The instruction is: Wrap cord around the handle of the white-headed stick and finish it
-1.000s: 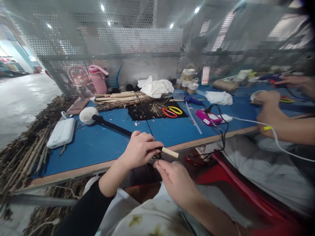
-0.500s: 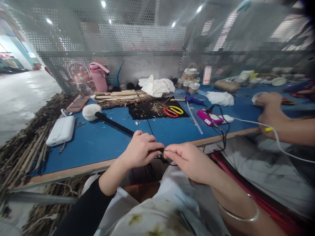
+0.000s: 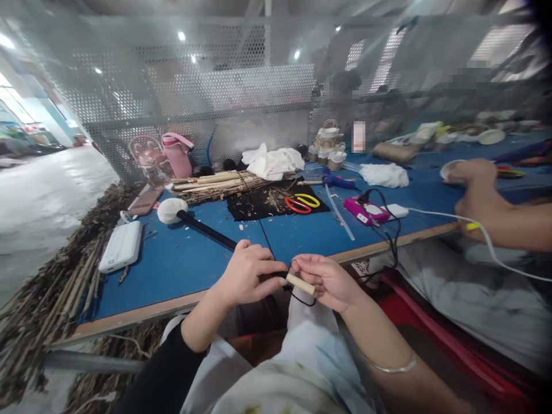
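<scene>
A mallet with a round white head (image 3: 172,211) lies slanted over the table's front edge. Its handle (image 3: 207,229) is covered in black, and the tip (image 3: 301,284) is bare pale wood. My left hand (image 3: 246,275) is closed around the handle near that tip, thumb and forefinger pressed on the end of the black covering. Just right of it, my right hand (image 3: 330,280) pinches a thin black cord between thumb and forefinger, its other fingers curled behind the wooden tip. A loop of the black cord (image 3: 307,304) hangs below the tip.
On the blue table (image 3: 185,267) are a white power bank (image 3: 121,246), scissors (image 3: 302,202) on a black cloth, a bundle of sticks (image 3: 215,187), a blue glue gun (image 3: 338,181) and a magenta power strip (image 3: 366,211). A co-worker's hand (image 3: 478,181) is at right.
My right hand has drawn back and turned, its fingers now raised on the cord. The pale wooden tip, hidden before, now shows. The view has shifted slightly.
</scene>
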A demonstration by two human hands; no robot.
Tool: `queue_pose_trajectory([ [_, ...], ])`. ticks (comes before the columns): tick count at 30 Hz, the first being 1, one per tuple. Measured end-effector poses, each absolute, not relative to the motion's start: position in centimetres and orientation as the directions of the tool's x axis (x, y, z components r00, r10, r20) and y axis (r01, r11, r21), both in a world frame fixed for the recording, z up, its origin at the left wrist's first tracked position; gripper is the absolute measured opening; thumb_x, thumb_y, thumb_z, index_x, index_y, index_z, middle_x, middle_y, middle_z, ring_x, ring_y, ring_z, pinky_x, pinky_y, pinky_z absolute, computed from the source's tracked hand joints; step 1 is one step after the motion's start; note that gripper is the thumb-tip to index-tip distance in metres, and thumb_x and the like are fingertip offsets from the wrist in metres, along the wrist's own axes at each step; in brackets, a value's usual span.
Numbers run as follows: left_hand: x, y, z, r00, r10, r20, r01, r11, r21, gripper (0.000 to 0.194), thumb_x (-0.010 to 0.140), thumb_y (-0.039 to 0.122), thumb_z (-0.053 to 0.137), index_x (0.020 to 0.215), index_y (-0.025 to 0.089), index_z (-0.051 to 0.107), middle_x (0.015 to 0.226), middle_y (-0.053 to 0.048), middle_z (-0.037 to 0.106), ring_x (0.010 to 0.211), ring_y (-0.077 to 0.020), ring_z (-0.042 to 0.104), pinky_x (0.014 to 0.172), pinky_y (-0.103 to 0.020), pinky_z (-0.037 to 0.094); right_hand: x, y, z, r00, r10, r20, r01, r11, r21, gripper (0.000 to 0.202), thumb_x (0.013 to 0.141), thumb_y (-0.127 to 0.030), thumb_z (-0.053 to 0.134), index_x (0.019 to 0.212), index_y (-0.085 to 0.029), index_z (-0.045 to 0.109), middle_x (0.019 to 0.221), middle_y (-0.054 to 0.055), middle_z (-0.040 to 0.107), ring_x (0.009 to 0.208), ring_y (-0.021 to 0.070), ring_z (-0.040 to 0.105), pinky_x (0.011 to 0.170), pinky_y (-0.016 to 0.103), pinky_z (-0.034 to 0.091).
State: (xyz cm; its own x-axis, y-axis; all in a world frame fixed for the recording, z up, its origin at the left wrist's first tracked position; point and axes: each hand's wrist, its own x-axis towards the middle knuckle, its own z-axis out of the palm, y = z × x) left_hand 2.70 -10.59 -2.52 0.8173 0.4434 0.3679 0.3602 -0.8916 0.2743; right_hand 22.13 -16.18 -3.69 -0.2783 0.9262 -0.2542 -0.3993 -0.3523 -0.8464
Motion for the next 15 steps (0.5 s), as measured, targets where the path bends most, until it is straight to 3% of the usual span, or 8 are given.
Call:
queue_pose_trajectory([
  [6,3.4,-10.4,-2.3,0.785,0.430,0.447,0.354,-0.902,0.247,0.032,0.087,0.048,0.046,0.101,0.028,0.066,0.083,-0.002,0.063,0.076,-0.0142,0.052,0.076,-0.035,0.025,21.9,-16.3,-5.7,-0.343,0.915,-0.213,-0.623,-0.392,-0.677,0.022,0.068,-0.031,0.066,0.070,-0.017,0.048,0.039,-0.013,0.021,0.034,0.0026,0.006,0.033,0.017,0.006],
  [9,3.8,-10.2,-2.3,0.747,0.435,0.502,0.365,-0.900,0.238,0.030,0.087,0.046,0.047,0.102,0.029,0.066,0.084,-0.002,0.063,0.078,-0.0142,0.052,0.078,-0.035,0.025,20.9,-16.7,-7.2,-0.346,0.913,-0.217,-0.639,-0.399,-0.658,0.026,0.067,-0.034,0.065,0.069,-0.019,0.043,0.040,-0.013,0.021,0.034,0.0033,0.006,0.033,0.018,0.006],
  [11,4.0,-10.0,-2.4,0.744,0.437,0.505,0.373,-0.899,0.229,0.029,0.087,0.045,0.048,0.102,0.029,0.066,0.085,-0.002,0.063,0.078,-0.0141,0.053,0.077,-0.035,0.026,19.9,-17.0,-7.9,-0.284,0.924,-0.255,-0.586,-0.378,-0.716,0.028,0.069,-0.038,0.063,0.069,-0.020,0.042,0.040,-0.013,0.019,0.035,0.0038,0.007,0.034,0.019,0.008],
  [13,4.2,-9.9,-2.6,0.747,0.447,0.491,0.390,-0.894,0.221,0.028,0.088,0.044,0.047,0.104,0.030,0.066,0.086,-0.002,0.063,0.079,-0.0143,0.052,0.076,-0.034,0.027,18.9,-17.4,-8.3,-0.111,0.962,-0.251,-0.458,-0.273,-0.846,0.029,0.074,-0.043,0.057,0.068,-0.020,0.040,0.043,-0.012,0.021,0.036,0.0048,0.011,0.036,0.020,0.011],
  [15,4.3,-9.8,-2.7,0.753,0.460,0.470,0.409,-0.887,0.212,0.028,0.089,0.042,0.046,0.105,0.031,0.065,0.087,-0.002,0.062,0.080,-0.0147,0.052,0.075,-0.034,0.027,18.2,-18.0,-8.3,0.048,0.994,-0.101,-0.132,-0.093,-0.987,0.028,0.084,-0.044,0.043,0.070,-0.020,0.040,0.046,-0.008,0.029,0.038,0.0071,0.022,0.039,0.022,0.017],
])
